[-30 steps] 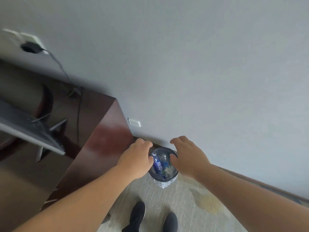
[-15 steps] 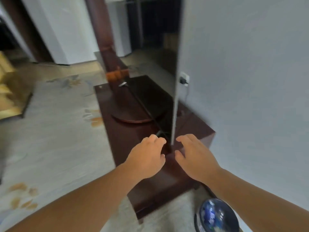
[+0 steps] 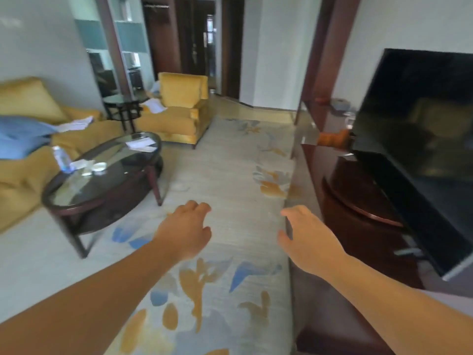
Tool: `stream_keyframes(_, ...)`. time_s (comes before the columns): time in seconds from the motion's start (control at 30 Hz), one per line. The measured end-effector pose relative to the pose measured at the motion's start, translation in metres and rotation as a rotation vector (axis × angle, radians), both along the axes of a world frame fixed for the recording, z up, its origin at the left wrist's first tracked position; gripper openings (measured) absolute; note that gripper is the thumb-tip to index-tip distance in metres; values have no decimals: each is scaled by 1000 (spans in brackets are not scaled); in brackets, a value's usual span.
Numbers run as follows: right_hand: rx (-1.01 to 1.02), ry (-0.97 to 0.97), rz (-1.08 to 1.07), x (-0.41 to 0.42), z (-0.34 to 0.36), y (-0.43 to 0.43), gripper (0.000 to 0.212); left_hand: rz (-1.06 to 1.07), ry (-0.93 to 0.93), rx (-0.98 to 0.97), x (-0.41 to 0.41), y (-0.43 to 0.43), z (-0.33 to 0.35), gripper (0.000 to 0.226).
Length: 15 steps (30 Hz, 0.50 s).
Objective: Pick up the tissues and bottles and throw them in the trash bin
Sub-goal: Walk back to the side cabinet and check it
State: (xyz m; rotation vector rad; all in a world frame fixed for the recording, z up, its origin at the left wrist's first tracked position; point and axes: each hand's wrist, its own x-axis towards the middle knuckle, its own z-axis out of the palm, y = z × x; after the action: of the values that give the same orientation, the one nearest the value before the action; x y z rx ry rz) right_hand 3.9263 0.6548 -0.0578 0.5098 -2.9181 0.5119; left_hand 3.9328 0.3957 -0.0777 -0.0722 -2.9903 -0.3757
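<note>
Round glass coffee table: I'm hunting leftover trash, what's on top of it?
On the round glass-topped coffee table are a clear plastic bottle with a blue label, crumpled white tissues beside it, and flat white paper at the far edge. Blur hides anything smaller.

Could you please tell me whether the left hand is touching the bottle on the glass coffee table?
Apart. The head view shows the left hand over the carpet, well clear of the bottle.

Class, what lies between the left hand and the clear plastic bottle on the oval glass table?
Head view: pale patterned rug, then the table's dark wooden rim and glass top, with white tissues beside the plastic bottle.
</note>
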Motion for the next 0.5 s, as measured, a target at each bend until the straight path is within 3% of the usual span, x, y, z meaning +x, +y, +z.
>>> stream_keyframes(0.23,69,-9,214,-14,6,-122,49,328,-33,70,59,-127,-4,47)
stream_keyframes(0.5,62,-23,339,-22,3,-192,50,457,-18,77,74,-179,-2,47)
